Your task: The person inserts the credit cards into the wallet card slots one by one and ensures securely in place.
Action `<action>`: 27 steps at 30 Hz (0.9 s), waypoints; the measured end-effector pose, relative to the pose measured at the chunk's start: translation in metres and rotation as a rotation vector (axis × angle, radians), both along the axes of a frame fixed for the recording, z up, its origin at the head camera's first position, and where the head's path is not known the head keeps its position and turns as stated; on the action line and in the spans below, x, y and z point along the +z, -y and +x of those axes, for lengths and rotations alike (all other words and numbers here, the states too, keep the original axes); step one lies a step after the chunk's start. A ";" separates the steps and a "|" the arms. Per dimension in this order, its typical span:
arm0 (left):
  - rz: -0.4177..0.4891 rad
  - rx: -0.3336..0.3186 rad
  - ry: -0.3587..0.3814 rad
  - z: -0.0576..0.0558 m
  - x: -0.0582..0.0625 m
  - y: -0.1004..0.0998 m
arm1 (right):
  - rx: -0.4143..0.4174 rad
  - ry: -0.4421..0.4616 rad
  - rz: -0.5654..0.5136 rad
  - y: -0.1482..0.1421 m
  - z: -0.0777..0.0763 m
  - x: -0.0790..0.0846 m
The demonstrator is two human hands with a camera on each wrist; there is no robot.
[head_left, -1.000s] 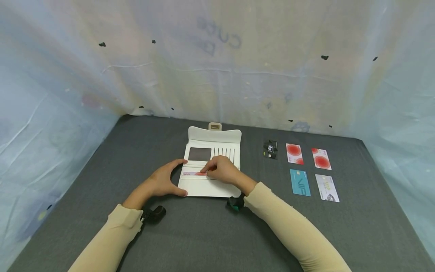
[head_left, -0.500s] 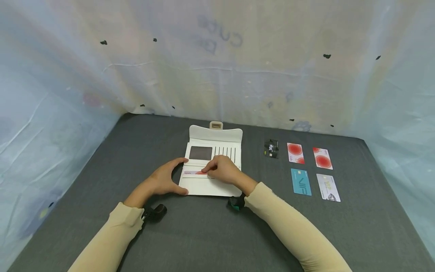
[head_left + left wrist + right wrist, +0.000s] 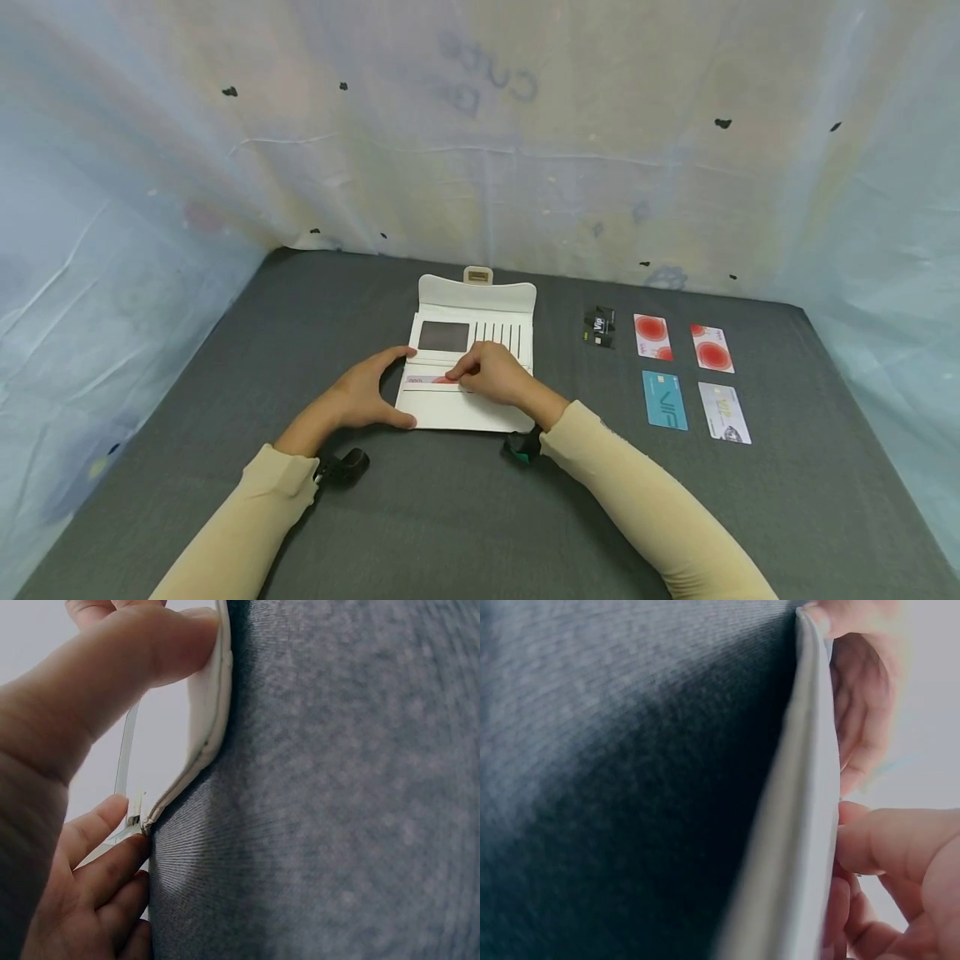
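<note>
one white wallet [image 3: 463, 412], unfolded on grey cloth [image 3: 435, 525]; left hand [image 3: 363, 396] spread at its edge; right hand [image 3: 493, 375] pinches red-patterned card [image 3: 426, 380] tucked inside, covering one end; five loose cards [image 3: 663, 401] rightward

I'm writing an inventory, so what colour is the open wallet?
The wallet is white, with a dark panel; the head view shows it best.

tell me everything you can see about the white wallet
The white wallet looks smooth and leather-like and lies open on the grey cloth, its flap and clasp pointing away from the person. The upper half has a dark window on the left and narrow slots on the right. Below, a pink-and-red card shows above a pocket's edge. The left hand holds the left side; the right hand pinches the card.
</note>
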State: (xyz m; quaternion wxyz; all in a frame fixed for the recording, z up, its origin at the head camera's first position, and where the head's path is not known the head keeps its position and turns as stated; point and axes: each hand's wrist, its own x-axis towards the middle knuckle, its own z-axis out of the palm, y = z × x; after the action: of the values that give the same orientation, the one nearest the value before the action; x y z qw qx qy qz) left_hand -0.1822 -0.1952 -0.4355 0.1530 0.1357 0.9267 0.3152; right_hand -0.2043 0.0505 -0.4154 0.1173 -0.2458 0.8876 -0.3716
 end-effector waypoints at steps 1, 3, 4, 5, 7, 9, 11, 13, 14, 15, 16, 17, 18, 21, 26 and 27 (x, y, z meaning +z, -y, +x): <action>0.002 0.000 0.001 0.000 0.000 0.000 | 0.002 0.001 0.000 0.000 0.000 0.000; 0.005 -0.002 0.000 0.000 0.001 -0.001 | 0.008 -0.001 0.005 -0.002 0.000 0.000; 0.006 -0.002 0.000 0.000 0.001 -0.001 | 0.011 -0.002 0.005 -0.002 0.000 0.000; 0.007 -0.002 -0.001 0.000 0.001 -0.001 | 0.014 0.005 0.003 -0.003 0.000 0.001; 0.002 -0.004 -0.006 0.001 0.000 -0.001 | 0.019 0.027 0.001 -0.005 0.000 0.001; -0.003 -0.005 -0.009 0.001 0.000 -0.002 | 0.025 0.051 -0.015 -0.007 0.001 0.003; -0.006 -0.003 -0.011 0.001 0.000 -0.002 | 0.033 0.065 -0.028 -0.009 0.001 0.005; -0.006 -0.004 -0.010 0.002 0.001 -0.002 | 0.041 0.064 -0.048 -0.012 0.002 0.007; -0.005 -0.003 -0.010 0.002 0.001 -0.002 | 0.046 0.057 -0.057 -0.013 0.002 0.008; -0.005 -0.005 -0.012 0.002 0.000 -0.002 | 0.051 0.052 -0.065 -0.015 0.003 0.009; -0.004 -0.005 -0.014 0.002 0.000 -0.002 | 0.054 0.047 -0.072 -0.017 0.003 0.011; -0.003 -0.006 -0.018 0.002 0.000 -0.001 | 0.055 0.047 -0.082 -0.018 0.003 0.013; -0.003 -0.008 -0.022 0.001 -0.001 -0.001 | 0.054 0.049 -0.093 -0.021 0.002 0.015; -0.001 -0.021 -0.039 0.001 -0.002 -0.001 | 0.041 0.057 -0.112 -0.029 0.001 0.021; 0.004 -0.026 -0.046 0.002 -0.003 -0.001 | 0.007 0.042 -0.123 -0.049 -0.003 0.029; 0.003 -0.028 -0.049 0.002 -0.004 -0.001 | 0.003 0.036 -0.125 -0.054 -0.003 0.030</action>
State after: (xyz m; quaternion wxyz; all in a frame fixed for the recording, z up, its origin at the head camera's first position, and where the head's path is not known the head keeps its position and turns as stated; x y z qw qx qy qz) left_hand -0.1799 -0.1942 -0.4391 0.1344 0.1564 0.9277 0.3112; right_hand -0.2077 0.1046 -0.3850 0.1181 -0.2471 0.8601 -0.4304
